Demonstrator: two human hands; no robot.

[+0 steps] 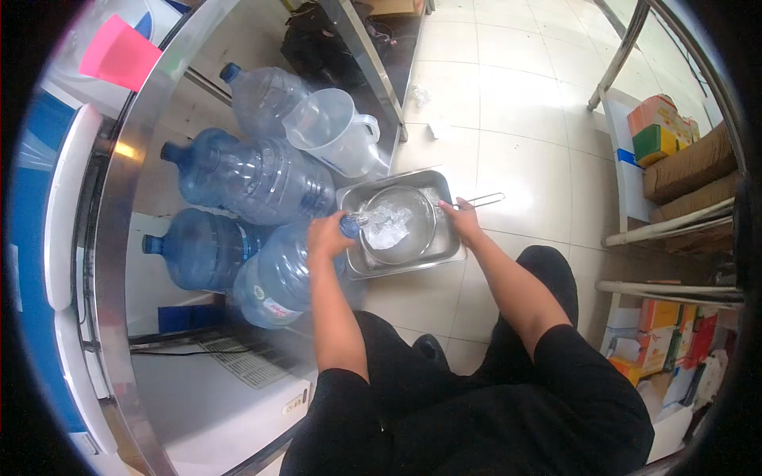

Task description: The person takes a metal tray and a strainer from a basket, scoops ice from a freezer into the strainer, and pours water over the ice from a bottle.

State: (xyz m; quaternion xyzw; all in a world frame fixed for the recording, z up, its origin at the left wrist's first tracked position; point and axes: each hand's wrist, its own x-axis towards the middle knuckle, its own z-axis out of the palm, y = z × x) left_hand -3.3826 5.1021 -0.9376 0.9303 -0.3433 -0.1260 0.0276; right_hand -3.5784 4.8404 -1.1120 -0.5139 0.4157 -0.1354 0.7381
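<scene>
My left hand [324,238] is closed round the neck of a large blue water jug [274,270], which is tipped on its side. From its mouth clear water [387,228] pours into a round mesh strainer [421,242]. That strainer sits over a rectangular steel pan [451,258] on the floor. At the pan's right rim, my right hand [462,219] grips the strainer near its wire handle [488,197], whose loop sticks out to the right. Behind the pan stands a clear plastic measuring jug [329,131] with a handle.
Several more water jugs [194,250] lie to the left beneath a steel-framed table [151,103]. A pink cup [121,54] is at upper left. Shelves on the right hold cardboard boxes [690,170] and coloured cartons [659,337]. Scraps of litter [432,131] lie on the tiled floor [516,103].
</scene>
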